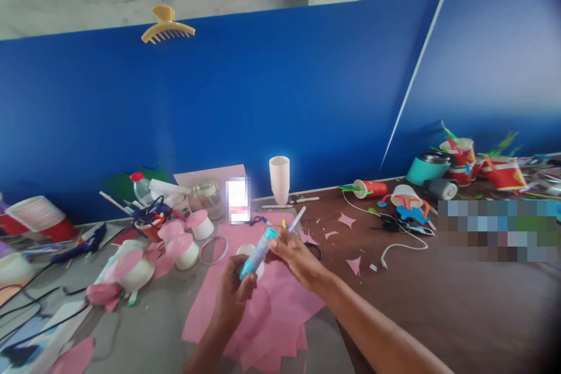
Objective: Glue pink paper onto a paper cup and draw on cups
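Observation:
A light blue glue stick [258,254] is tilted between my two hands above the pink paper. My left hand [234,283] is wrapped round its lower end. At its upper end, my right hand [291,248] has fingers closed on the turquoise cap; whether the cap is on or off I cannot tell. Beneath my hands lie several overlapping pink paper sheets [245,327]. A white cup [259,272] sits partly hidden behind the glue stick. Just beyond my right hand is a whitish pen or marker [298,218].
Pink-and-white paper cups [186,251], a tape ring [213,250] and a glue gun [83,245] with black cables crowd the left. A stack of white cups [279,180] stands by the blue partition [263,99]. Paper scraps [353,266], a white cable [405,246] and red cups [504,173] lie rightward.

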`<state>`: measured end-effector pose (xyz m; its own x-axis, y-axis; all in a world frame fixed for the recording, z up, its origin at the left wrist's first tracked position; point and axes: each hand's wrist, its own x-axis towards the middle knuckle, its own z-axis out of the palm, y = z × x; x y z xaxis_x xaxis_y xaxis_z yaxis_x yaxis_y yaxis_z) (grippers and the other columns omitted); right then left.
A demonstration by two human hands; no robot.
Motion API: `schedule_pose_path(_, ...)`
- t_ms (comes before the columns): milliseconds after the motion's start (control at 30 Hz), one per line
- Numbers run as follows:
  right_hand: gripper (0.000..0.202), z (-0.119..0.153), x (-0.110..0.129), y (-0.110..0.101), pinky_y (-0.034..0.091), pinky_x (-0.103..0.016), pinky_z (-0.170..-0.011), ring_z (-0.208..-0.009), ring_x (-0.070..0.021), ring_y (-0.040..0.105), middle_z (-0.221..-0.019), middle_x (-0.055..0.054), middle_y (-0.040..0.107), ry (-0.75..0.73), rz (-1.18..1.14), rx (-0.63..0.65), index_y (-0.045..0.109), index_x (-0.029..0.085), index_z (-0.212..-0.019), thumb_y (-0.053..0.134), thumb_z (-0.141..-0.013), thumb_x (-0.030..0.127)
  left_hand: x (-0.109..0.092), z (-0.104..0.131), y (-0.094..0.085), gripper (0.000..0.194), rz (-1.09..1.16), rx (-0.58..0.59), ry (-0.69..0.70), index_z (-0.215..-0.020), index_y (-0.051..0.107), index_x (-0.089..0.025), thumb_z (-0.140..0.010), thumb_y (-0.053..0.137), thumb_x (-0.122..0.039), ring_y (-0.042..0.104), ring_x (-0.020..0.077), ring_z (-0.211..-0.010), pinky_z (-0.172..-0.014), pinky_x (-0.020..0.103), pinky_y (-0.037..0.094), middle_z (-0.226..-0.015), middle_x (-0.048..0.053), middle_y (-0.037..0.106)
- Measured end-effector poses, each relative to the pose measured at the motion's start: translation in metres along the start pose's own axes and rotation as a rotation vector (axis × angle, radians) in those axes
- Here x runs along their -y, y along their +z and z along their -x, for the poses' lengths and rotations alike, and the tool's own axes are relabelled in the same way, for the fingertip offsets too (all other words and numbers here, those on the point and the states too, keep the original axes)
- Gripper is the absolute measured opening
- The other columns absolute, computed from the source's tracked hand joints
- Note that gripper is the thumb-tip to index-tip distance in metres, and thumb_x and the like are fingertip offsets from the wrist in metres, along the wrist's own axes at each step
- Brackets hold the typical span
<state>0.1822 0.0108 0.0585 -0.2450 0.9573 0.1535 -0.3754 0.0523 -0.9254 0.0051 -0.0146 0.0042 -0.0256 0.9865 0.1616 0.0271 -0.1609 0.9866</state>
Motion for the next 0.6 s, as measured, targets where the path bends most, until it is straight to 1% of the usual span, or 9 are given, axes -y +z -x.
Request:
schedule_pose_path(33,0.053,0.002,-0.007,0.007,0.052,-0.026,-0.057,-0.067,-0.0156,0.061,-0.078,0.001,0.062,-0.024,-0.069,0.001,0.063,0.022,-0.094,0.084,-0.066,0.061,0.001,0.0,0.002,0.042,0.024,0.01,-0.009,-0.093,0.057,-0.02,-0.074,0.078,-0.051,0.049,0.011,-0.047,-0.045,0.022,0.039,-0.059,-0.004,0.059)
schedule_pose_path(100,0.046,0.006,-0.019,0.019,0.049,-0.025,-0.045,-0.059,-0.0152,0.06,-0.079,0.0,0.065,0.007,-0.164,-0.025,0.062,0.023,-0.098,0.081,-0.071,0.056,0.002,0.002,0.008,0.045,0.057,0.077,-0.04,-0.09,0.057,-0.02,-0.073,0.079,-0.055,0.05,0.0108,-0.047,-0.045,0.022,0.041,-0.059,-0.004,0.058)
schedule_pose_path(167,0.036,0.01,-0.024,0.025,0.042,-0.021,-0.036,-0.046,-0.0116,0.052,-0.068,0.003,0.061,0.064,-0.151,-0.067,0.061,0.022,-0.087,0.077,-0.076,0.052,0.002,0.006,0.014,0.049,0.062,0.191,-0.083,-0.092,0.059,-0.019,-0.072,0.079,-0.06,0.05,0.0104,-0.048,-0.046,0.022,0.043,-0.061,-0.004,0.057)
schedule_pose_path(233,0.034,0.014,-0.022,0.025,0.036,-0.02,-0.033,-0.04,-0.0089,0.046,-0.059,0.004,0.057,0.1,-0.098,-0.049,0.061,0.02,-0.074,0.074,-0.078,0.05,-0.001,0.01,0.018,0.053,0.042,0.314,-0.119,-0.094,0.062,-0.018,-0.074,0.075,-0.065,0.049,0.0099,-0.049,-0.047,0.022,0.043,-0.062,-0.003,0.057)
schedule_pose_path(333,0.04,0.019,-0.012,0.023,0.037,-0.021,-0.039,-0.045,-0.0102,0.051,-0.058,0.002,0.06,0.096,-0.06,0.079,0.059,0.019,-0.061,0.074,-0.078,0.051,-0.007,0.015,0.017,0.055,0.021,0.501,-0.146,-0.079,0.06,-0.016,-0.08,0.066,-0.071,0.047,0.0093,-0.051,-0.05,0.023,0.039,-0.06,-0.001,0.054)
schedule_pose_path(400,0.041,0.021,-0.006,0.024,0.043,-0.024,-0.049,-0.053,-0.0131,0.056,-0.056,0.002,0.059,0.108,-0.051,0.181,0.059,0.02,-0.059,0.076,-0.077,0.052,-0.011,0.017,0.015,0.057,0.046,0.618,-0.168,-0.072,0.056,-0.017,-0.081,0.063,-0.073,0.045,0.0086,-0.051,-0.05,0.023,0.036,-0.06,0.0,0.052)
schedule_pose_path(467,0.042,0.021,0.001,0.027,0.045,-0.029,-0.056,-0.055,-0.0145,0.056,-0.053,0.003,0.056,0.123,-0.051,0.247,0.058,0.021,-0.058,0.077,-0.076,0.054,-0.013,0.02,0.013,0.058,0.124,0.7,-0.196,-0.069,0.055,-0.017,-0.082,0.062,-0.074,0.042,0.0076,-0.049,-0.051,0.024,0.036,-0.058,-0.002,0.049)
schedule_pose_path(567,0.044,0.014,0.019,0.021,0.048,-0.034,-0.061,-0.055,-0.0161,0.055,-0.05,0.004,0.051,0.073,-0.111,0.226,0.053,0.023,-0.057,0.075,-0.079,0.054,-0.012,0.028,0.013,0.063,0.306,0.853,-0.328,-0.061,0.054,-0.02,-0.073,0.063,-0.081,0.036,0.0068,-0.037,-0.046,0.026,0.038,-0.047,-0.005,0.043)
schedule_pose_path(600,0.045,0.011,0.029,0.015,0.049,-0.035,-0.061,-0.051,-0.0156,0.052,-0.046,0.006,0.045,0.006,-0.174,0.141,0.05,0.024,-0.057,0.073,-0.079,0.056,-0.011,0.032,0.014,0.062,0.302,0.942,-0.41,-0.058,0.056,-0.02,-0.069,0.068,-0.08,0.039,0.0087,-0.034,-0.041,0.026,0.036,-0.044,-0.004,0.046)
